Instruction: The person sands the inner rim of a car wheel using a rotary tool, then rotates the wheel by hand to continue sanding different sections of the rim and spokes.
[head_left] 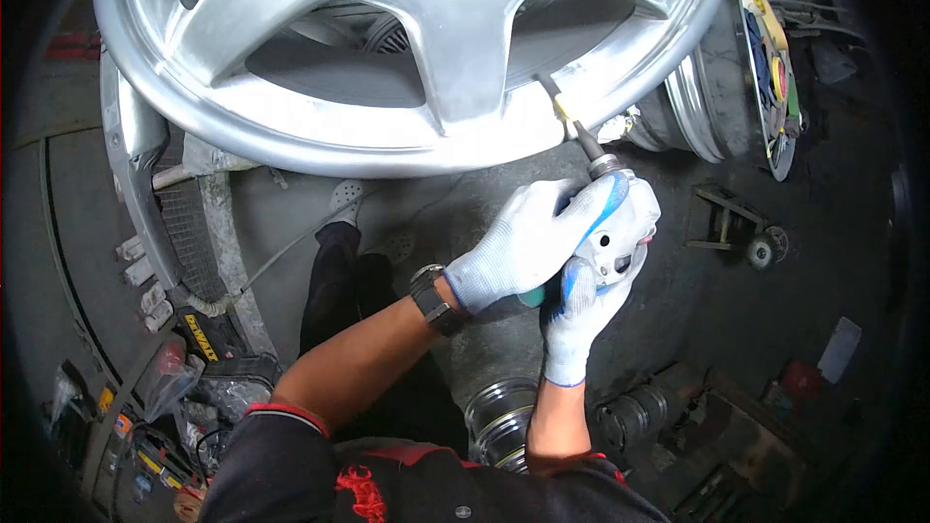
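Note:
A silver alloy wheel [460, 68] with wide spokes and AMG lettering fills the top of the view. Both gloved hands are closed around a handheld power grinder [612, 250] below the wheel's lower right rim. From its nose a dark, slim shaft [587, 143] runs up to the rim, and its tip overlaps the wheel's window opening. My left hand [528, 237], a watch on its wrist, wraps the grinder near its collar. Lower on the body, my right hand [586, 310] grips it; the far-side fingers are hidden. A bit of green shows below the left palm.
A metal frame with mesh [189, 223] stands at the left, near a DEWALT box [201, 334] and cluttered tools. More wheels [697, 107] stand at the right. A small metal stand [722, 218] is on the floor. Another wheel [502, 412] lies low beside my body.

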The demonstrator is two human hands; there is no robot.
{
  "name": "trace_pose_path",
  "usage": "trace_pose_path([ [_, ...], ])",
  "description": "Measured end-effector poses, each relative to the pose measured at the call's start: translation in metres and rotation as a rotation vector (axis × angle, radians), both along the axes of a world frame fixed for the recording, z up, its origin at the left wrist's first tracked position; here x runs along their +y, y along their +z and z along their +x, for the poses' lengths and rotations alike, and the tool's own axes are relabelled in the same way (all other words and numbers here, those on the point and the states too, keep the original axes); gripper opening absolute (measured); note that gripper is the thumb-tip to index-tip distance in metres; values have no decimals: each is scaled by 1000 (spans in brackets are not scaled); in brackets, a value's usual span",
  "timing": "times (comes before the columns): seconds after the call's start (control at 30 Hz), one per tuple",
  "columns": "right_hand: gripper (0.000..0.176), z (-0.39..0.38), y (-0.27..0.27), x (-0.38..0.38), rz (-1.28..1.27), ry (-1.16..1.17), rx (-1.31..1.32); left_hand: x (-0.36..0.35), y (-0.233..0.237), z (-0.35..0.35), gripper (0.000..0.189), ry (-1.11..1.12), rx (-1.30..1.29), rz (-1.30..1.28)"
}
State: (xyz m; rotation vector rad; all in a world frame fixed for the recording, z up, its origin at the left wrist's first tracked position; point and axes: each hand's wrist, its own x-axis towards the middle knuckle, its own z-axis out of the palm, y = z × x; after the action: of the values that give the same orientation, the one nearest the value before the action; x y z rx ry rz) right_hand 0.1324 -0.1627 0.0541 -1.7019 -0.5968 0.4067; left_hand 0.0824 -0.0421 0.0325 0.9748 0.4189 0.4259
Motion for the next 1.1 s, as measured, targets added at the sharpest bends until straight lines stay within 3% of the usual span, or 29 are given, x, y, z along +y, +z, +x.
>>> trace_pose_path([
  [0.1,101,7,1,6,11,-15,-29,9,6,6,41,-142,111,-57],
  [0.23,96,5,2,8,29,-7,-57,9,9,5,41,-99,96,12],
  [0.3,98,-3,5,4,-6,0,-42,2,7,-6,41,-38,24,-92],
  [0.47,104,-1,6,-1,2,38,107,-6,20,-16,38,100,130,281],
  [0.53,104,2,15,6,17,3,225,1,27,-4,38,32,197,240],
  [0.57,103,6,16,9,76,-24,186,6,28,4,39,-35,263,198],
  [0.6,102,15,13,10,72,-43,112,7,21,13,40,-12,171,211],
  [0.63,102,23,10,11,67,-62,39,5,14,23,36,133,-44,420],
  [0.7,100,29,14,23,65,-101,-55,25,18,39,37,-126,10,184],
  [0.73,98,29,15,25,62,-140,-147,23,17,37,37,-127,11,182],
  [0.8,96,30,12,21,3,-112,-208,23,15,28,43,-21,-68,440],
  [0.87,91,26,14,16,-132,-54,-340,19,16,8,44,-63,-10,344],
  [0.9,92,16,20,17,-157,-67,-212,16,18,1,46,-106,50,248],
  [0.93,91,13,19,12,-193,-30,-221,-9,-19,6,46,275,-208,662],
  [0.97,91,11,19,10,-229,8,-230,-11,-13,0,46,277,-207,661],
  [1.03,91,10,28,15,-187,19,-127,-10,-1,-11,47,138,-126,336],
  [1.07,90,9,32,19,-144,29,-24,1,-1,1,47,-77,-64,-201],
  [1.1,90,11,31,21,-143,32,-26,5,1,6,47,-74,-66,-199],
])
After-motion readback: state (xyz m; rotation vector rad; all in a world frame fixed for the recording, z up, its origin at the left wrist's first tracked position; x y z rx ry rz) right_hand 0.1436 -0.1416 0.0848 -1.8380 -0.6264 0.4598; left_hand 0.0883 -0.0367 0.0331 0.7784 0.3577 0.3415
